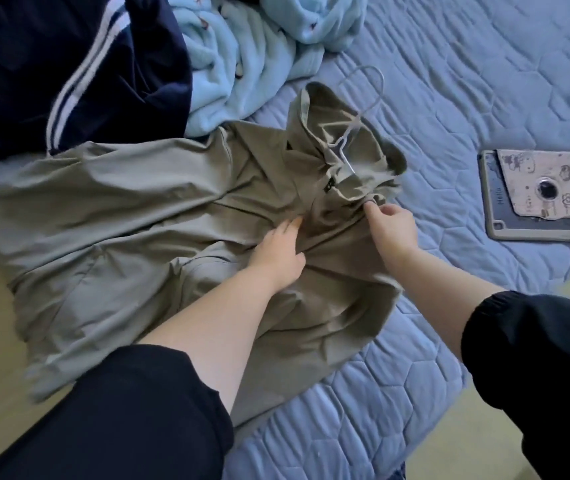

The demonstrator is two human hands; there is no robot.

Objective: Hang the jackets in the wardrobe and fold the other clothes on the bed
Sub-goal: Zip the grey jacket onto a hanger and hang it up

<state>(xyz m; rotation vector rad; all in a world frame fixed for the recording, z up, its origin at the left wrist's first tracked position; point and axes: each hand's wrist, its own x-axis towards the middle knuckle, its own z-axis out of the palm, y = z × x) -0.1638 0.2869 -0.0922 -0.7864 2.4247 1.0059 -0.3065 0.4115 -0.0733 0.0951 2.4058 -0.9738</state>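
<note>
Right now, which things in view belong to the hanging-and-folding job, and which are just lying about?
Job: olive jacket, white hanger lying at its hood, navy striped garment, light blue fleece, left hand pressing the jacket, right hand pinching its front.
Lying about: tablet in its case, on the quilted bed cover.

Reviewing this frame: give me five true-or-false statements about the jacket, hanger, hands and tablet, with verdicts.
1. The olive jacket lies spread on the bed. True.
2. The white hanger hangs in a wardrobe. False: it sits in the jacket's collar.
3. The left hand rests on the jacket, fingers straight. True.
4. The right hand holds the tablet. False: it pinches jacket fabric near the collar; the tablet lies apart on the bed.
5. The navy striped garment is folded neatly. False: it lies crumpled.
</note>
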